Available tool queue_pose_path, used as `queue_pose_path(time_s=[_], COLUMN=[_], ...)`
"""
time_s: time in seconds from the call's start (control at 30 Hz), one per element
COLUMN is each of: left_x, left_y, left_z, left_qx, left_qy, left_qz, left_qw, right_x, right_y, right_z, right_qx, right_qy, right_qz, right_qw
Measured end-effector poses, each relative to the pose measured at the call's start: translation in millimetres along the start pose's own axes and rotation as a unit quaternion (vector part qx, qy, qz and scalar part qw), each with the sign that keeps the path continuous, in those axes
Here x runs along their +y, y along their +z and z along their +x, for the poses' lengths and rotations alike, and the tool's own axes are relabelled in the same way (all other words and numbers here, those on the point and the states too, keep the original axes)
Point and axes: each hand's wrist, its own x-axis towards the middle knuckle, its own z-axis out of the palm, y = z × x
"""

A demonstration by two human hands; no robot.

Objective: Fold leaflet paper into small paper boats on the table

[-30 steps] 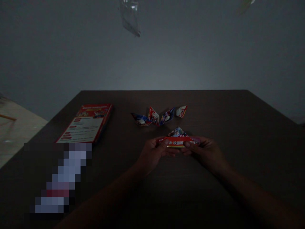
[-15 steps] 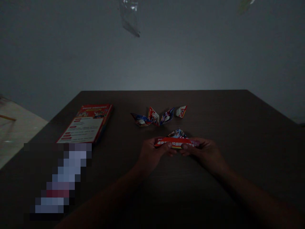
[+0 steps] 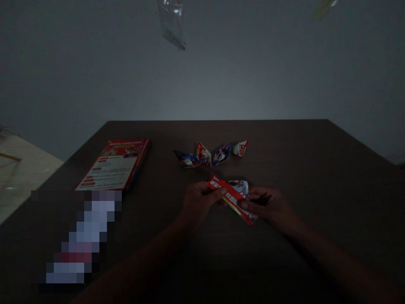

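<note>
The scene is dim. Both of my hands hold one folded piece of printed paper [image 3: 232, 195], red with white characters along its edge, just above the dark table [image 3: 316, 169]. My left hand [image 3: 199, 202] pinches its upper left end. My right hand [image 3: 268, 204] grips its lower right part, fingers curled. The paper is tilted, its right end lower and nearer to me. Beyond it, several small folded paper shapes [image 3: 210, 154] lie in a row on the table.
A stack of red printed leaflets [image 3: 114, 164] lies at the left of the table. A blurred-out patch covers the near left corner. A grey wall stands behind the far edge, with a clear plastic bag [image 3: 173, 23] hanging at the top.
The folded paper was held level between my hands. It has now turned, its right end swung down and toward me, and my right hand has shifted lower with it.
</note>
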Motion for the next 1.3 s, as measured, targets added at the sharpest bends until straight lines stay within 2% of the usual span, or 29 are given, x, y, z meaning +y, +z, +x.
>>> queue_pose_path(time_s=[0.17,0.27,0.37,0.53,0.8,1.0,1.13,1.3], left_x=[-0.3,1.2,2.8,1.0,-3.5,-4.6,-6.0,-6.6], left_y=[0.2,2.8,3.9,1.4,0.7,4.3,4.8,4.1], left_z=[-6.5,-10.2,-10.6,-7.4,-6.9,-8.2,-8.5,-8.8], left_qx=[-0.136,-0.183,-0.155,-0.105,-0.118,-0.136,-0.139,-0.132], left_qy=[-0.021,-0.008,0.016,0.015,0.024,0.021,0.020,0.024], left_qz=[0.048,0.077,0.091,0.098,0.096,0.109,0.111,0.113], left_qw=[0.989,0.980,0.984,0.990,0.988,0.985,0.984,0.985], right_x=[0.7,-1.0,-2.9,-1.6,2.8,1.9,1.3,1.8], right_y=[-1.6,0.9,2.4,1.0,4.2,8.5,9.2,8.8], right_z=[0.3,-0.6,-2.1,-3.8,-2.0,-0.9,-0.8,-1.6], right_qx=[0.059,0.027,0.006,0.003,0.015,0.069,0.080,0.055], right_qy=[-0.037,-0.040,-0.046,-0.060,-0.059,-0.063,-0.097,-0.163], right_qz=[0.020,-0.005,-0.024,-0.037,-0.025,-0.052,-0.096,-0.148], right_qw=[0.997,0.999,0.999,0.997,0.998,0.994,0.987,0.974])
